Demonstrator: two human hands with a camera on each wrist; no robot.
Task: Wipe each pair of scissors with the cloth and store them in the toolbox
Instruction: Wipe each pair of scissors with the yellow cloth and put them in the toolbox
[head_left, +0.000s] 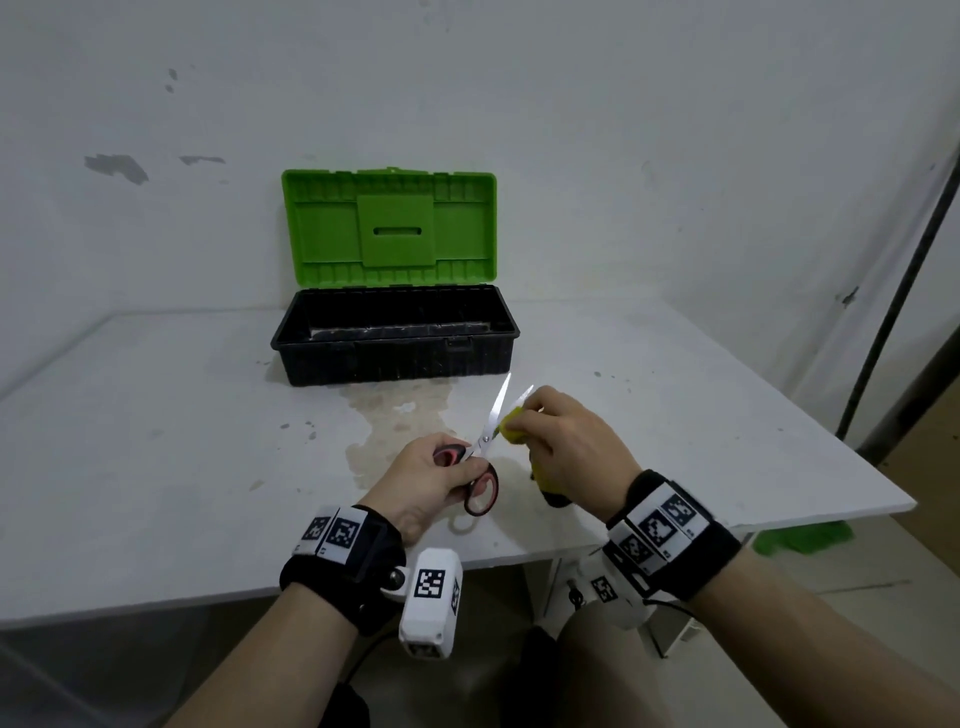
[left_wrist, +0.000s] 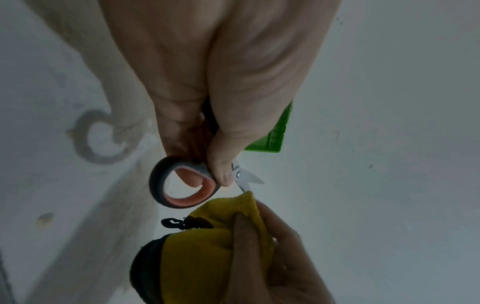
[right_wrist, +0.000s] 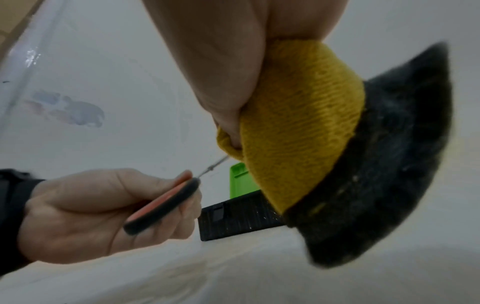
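Note:
My left hand grips the black-and-red handles of a pair of scissors, held above the table with the blades spread apart and pointing away from me. My right hand pinches a yellow cloth with a black edge around the right blade. In the left wrist view the scissors' handle loop sits under my thumb and the cloth covers one blade. In the right wrist view the cloth hangs from my fingers over the blade. The toolbox, black with a green lid raised against the wall, stands behind.
The white table carries a pale stain in front of the toolbox. Its right edge lies close to my right wrist. A dark pole leans at the right wall, and something green lies on the floor below the table's corner.

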